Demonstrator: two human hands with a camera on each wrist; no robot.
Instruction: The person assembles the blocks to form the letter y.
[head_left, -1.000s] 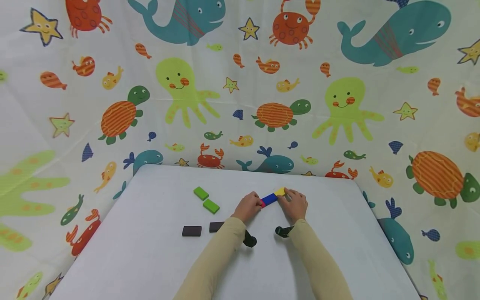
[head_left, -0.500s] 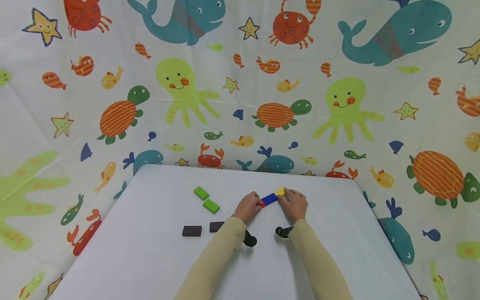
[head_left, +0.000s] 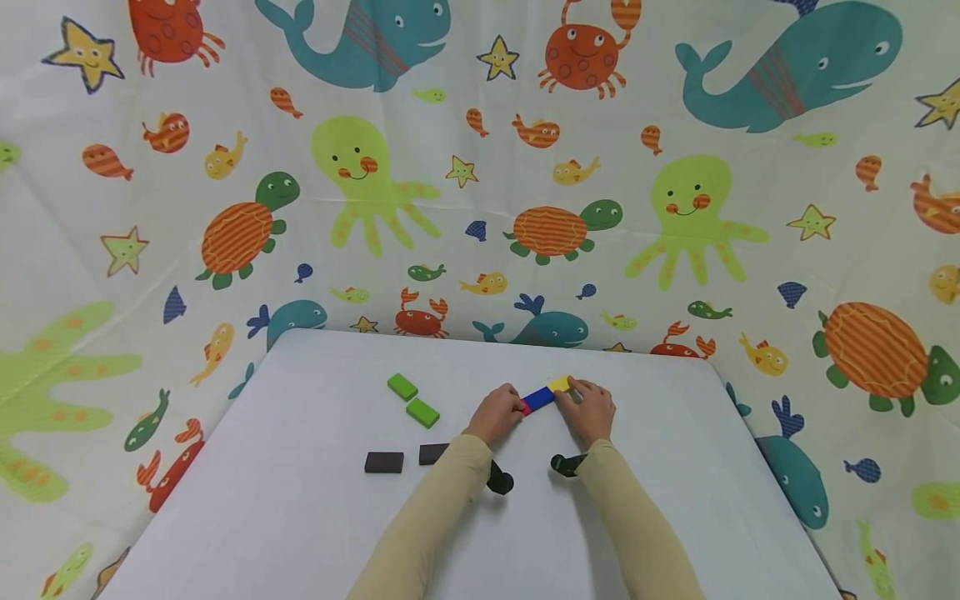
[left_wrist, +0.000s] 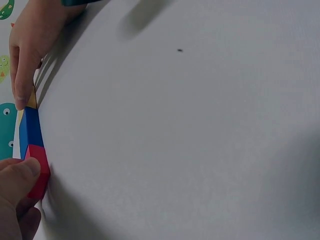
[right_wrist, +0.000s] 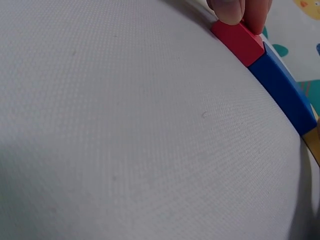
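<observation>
Red, blue and yellow blocks form an end-to-end row on the worktop (head_left: 675, 467).
The left hand (head_left: 497, 414) pinches the red block (right_wrist: 237, 42) with thumb and fingers; the right hand (head_left: 588, 410) grips the yellow block (head_left: 560, 383) at the far end, its fingertips close to the blue block (head_left: 538, 398), which sits between, touching both neighbours.

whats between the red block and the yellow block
The blue block sits between the red block and yellow block, end to end; the head and both wrist views show it.
</observation>
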